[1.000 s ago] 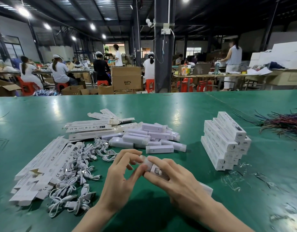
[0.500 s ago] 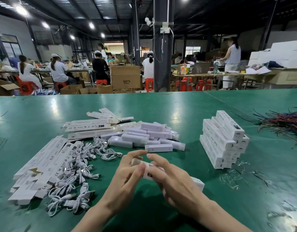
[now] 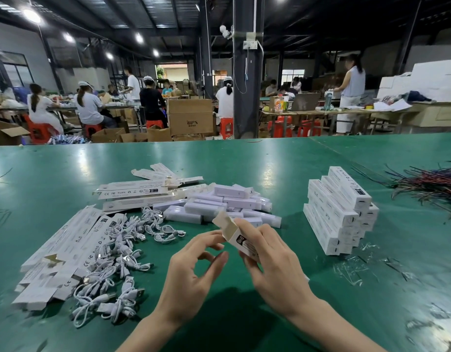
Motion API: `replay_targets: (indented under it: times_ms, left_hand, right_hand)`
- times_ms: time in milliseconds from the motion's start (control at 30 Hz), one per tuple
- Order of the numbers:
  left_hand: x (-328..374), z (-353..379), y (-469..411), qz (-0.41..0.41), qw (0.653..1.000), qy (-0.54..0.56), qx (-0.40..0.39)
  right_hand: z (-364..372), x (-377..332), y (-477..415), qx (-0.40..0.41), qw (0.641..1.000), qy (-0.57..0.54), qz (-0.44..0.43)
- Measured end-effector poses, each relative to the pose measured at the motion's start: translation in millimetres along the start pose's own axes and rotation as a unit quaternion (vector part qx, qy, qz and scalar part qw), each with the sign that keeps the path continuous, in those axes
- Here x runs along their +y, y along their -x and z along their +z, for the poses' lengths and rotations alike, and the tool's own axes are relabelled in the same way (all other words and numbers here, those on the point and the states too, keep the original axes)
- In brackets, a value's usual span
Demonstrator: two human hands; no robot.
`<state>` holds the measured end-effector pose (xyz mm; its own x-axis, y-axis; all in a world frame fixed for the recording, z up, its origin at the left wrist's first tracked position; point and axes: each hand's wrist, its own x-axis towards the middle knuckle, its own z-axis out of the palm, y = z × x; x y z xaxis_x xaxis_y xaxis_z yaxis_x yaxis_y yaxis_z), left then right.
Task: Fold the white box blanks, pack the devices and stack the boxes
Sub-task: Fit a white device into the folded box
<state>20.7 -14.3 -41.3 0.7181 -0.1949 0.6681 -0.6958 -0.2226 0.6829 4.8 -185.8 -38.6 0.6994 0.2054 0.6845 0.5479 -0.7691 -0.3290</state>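
My right hand (image 3: 272,265) grips a white box (image 3: 234,235) tilted up and away, its end flap standing open. My left hand (image 3: 193,273) is beside the open end, fingers curled, index fingertip touching the box near the flap. Behind my hands lies a heap of white devices (image 3: 227,204). Flat white box blanks (image 3: 64,252) are spread at the left, with more blanks (image 3: 143,191) further back. A stack of closed white boxes (image 3: 341,212) stands at the right.
A tangle of short white cables (image 3: 122,257) lies between the blanks and my hands on the green table (image 3: 270,158). Coloured wires (image 3: 427,186) lie at the far right, and clear plastic scraps (image 3: 351,265) lie near the stack. People work at tables beyond.
The box has swung from lying low between both hands to tilted up in my right hand, end flap open. My left hand has loosened its hold and now only touches the box end.
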Motion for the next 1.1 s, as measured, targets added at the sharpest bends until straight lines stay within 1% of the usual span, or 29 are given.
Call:
replay_targets:
  times_ms: [100,133,200,233,267,300,333,367,400,467,567,633,700,767,833,867,933,1000,1033,1100]
  left_hand:
    - [1,1,0,-0.004,1.0,0.006,0.018]
    - [0,-1,-1,-0.001,1.0,-0.008,0.029]
    - [-7,-8,-6,-0.009,0.995,-0.078,0.059]
    - [-14,-14,-9,-0.028,0.988,-0.139,0.069]
    - [-23,-22,-13,-0.051,0.971,-0.222,0.069]
    - [-33,-29,-17,-0.081,0.944,-0.317,0.052]
    - [-43,-37,-19,-0.124,0.909,-0.397,0.023]
    - [-53,-44,-20,-0.173,0.875,-0.452,-0.009]
    - [-60,-50,-20,-0.211,0.848,-0.484,-0.04]
    - [-70,-57,-20,-0.244,0.821,-0.51,-0.082]
    - [-80,-58,-22,-0.24,0.783,-0.559,-0.126]
    - [-83,-58,-24,-0.247,0.775,-0.567,-0.129]
    - [-84,-58,-25,-0.247,0.784,-0.556,-0.127]
    - [-81,-57,-26,-0.247,0.798,-0.537,-0.117]
    - [-75,-57,-27,-0.226,0.807,-0.536,-0.103]
    - [-71,-56,-28,-0.209,0.818,-0.528,-0.088]
    - [-65,-52,-28,-0.179,0.868,-0.461,-0.039]
    - [-59,-46,-28,-0.17,0.922,-0.348,0.005]
    - [-55,-43,-28,-0.168,0.94,-0.297,0.021]
    - [-47,-37,-27,-0.169,0.962,-0.21,0.039]
  right_hand:
    - [-2,-5,1,-0.001,1.0,-0.014,-0.005]
    - [-2,-5,1,-0.001,1.0,-0.014,-0.008]
    - [-3,-4,1,0.003,1.0,-0.013,-0.012]
    - [-4,-2,1,0.007,1.0,-0.015,-0.012]
    - [-3,0,0,0.014,1.0,-0.019,-0.011]
    - [-3,1,0,0.022,0.999,-0.024,-0.012]
    - [-3,3,0,0.03,0.999,-0.03,-0.012]
    - [-2,4,0,0.037,0.998,-0.039,-0.011]
    - [-1,5,1,0.044,0.998,-0.052,-0.01]
    - [1,5,1,0.056,0.995,-0.078,-0.007]
    - [5,4,2,0.08,0.988,-0.13,-0.007]
    - [6,3,3,0.102,0.98,-0.17,-0.007]
    - [5,4,4,0.114,0.973,-0.199,-0.001]
    - [5,4,4,0.108,0.972,-0.208,0.005]
    - [5,4,4,0.112,0.972,-0.207,0.007]
    - [5,5,4,0.117,0.972,-0.205,0.006]
    - [4,4,3,0.113,0.972,-0.207,0.013]
    - [4,5,3,0.119,0.969,-0.216,0.021]
    - [4,6,3,0.128,0.968,-0.216,0.022]
    - [3,5,3,0.131,0.966,-0.222,0.027]
